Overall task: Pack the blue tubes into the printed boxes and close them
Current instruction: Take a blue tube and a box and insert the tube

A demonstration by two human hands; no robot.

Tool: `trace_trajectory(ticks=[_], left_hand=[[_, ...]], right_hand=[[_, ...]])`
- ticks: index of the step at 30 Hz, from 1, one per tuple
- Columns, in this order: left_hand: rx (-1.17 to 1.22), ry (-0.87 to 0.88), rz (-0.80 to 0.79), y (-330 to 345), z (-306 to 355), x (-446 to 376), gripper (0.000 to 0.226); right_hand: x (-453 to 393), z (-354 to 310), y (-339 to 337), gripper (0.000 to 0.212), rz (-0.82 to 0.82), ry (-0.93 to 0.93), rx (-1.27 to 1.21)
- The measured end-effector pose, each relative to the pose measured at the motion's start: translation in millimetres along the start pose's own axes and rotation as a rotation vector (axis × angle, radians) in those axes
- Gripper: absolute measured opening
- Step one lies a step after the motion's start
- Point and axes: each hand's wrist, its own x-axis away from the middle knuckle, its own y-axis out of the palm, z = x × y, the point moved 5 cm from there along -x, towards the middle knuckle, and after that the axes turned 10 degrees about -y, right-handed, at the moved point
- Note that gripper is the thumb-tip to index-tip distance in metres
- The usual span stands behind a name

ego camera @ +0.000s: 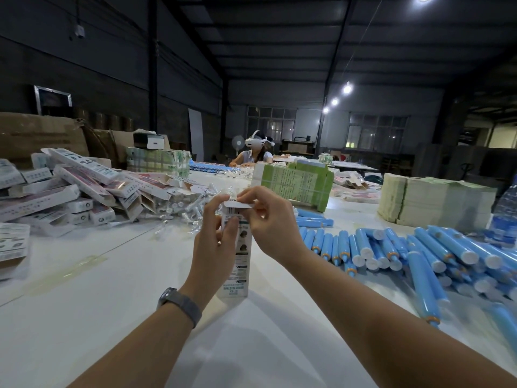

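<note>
The left hand (215, 242) grips the upright printed box (237, 259) on the table (84, 317); the right hand (265, 222) pinches its top flap (239, 204). Pressing crooked could crease the flap. Blue tubes (391, 250) lie nearby.

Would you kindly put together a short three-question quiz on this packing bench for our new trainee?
1. True or false: the printed box stands upright on the white table.
2. Which hand pinches the box's top flap? A) left hand B) right hand C) neither
3. Fill in: the loose blue tubes lie to the ____ of the box.

Key: 1 true; 2 B, while the left hand grips the box's body; 3 right.
</note>
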Motion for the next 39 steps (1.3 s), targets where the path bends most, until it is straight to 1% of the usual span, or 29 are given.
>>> trace_trajectory(ticks=[2, 4, 7, 9, 10, 13, 16, 18, 22, 24, 27, 29, 31, 37, 39], left_hand=[[0.016, -0.006, -0.003, -0.3, 1.0, 0.2, 0.05], [0.033, -0.016, -0.012, 0.6, 0.3, -0.1, 0.045], [0.034, -0.049, -0.016, -0.7, -0.9, -1.6, 0.046], [0.059, -0.055, -0.025, -0.6, 0.0, -1.7, 0.045], [0.082, -0.055, -0.031, -0.3, 0.9, -1.9, 0.042], [0.149, -0.076, -0.037, -0.4, 3.1, -2.1, 0.025], [0.172, -0.064, -0.021, 0.1, 7.0, -3.3, 0.014], [0.151, -0.034, 0.001, -1.4, 12.7, -4.0, 0.018], [0.099, -0.009, 0.032, -3.4, 17.3, -6.3, 0.029], [0.081, 0.001, 0.051, -4.3, 17.5, -7.5, 0.026], [0.065, 0.024, 0.051, -2.5, 17.3, -9.1, 0.011], [0.063, 0.04, 0.059, -2.6, 17.4, -9.1, 0.011], [0.059, 0.048, 0.063, -2.8, 17.2, -9.3, 0.016], [0.087, 0.044, 0.059, -2.2, 15.9, -10.0, 0.021], [0.079, 0.032, 0.059, -1.2, 14.4, -11.3, 0.016]], right_hand=[[0.5, 0.1, -0.3, 0.013, -0.007, -0.006, 0.018], [1.0, 0.1, -0.3, 0.005, -0.018, 0.007, 0.007], [-0.1, 0.0, 1.6, 0.015, -0.015, 0.045, -0.037], [-0.4, 0.8, 1.9, 0.01, 0.013, 0.05, -0.054], [-0.3, 0.6, 2.0, 0.008, 0.026, 0.044, -0.059], [0.2, -1.8, 3.1, 0.014, 0.041, 0.025, -0.065], [0.7, -3.0, 2.0, 0.008, 0.043, -0.02, -0.025], [1.7, -3.2, 2.5, 0.001, 0.044, -0.047, 0.007], [1.5, -1.4, 2.6, 0.003, 0.062, -0.004, -0.055], [-0.3, -0.3, 2.6, 0.003, 0.055, 0.026, -0.108], [-0.8, 2.5, 0.6, 0.005, 0.051, 0.072, -0.229], [0.4, 5.2, -1.1, 0.008, 0.058, 0.118, -0.32], [2.2, 7.4, -1.9, 0.01, 0.07, 0.159, -0.39], [1.1, 7.1, -0.1, 0.017, 0.089, 0.181, -0.409], [-0.6, 8.0, -0.3, 0.018, 0.073, 0.2, -0.421]])
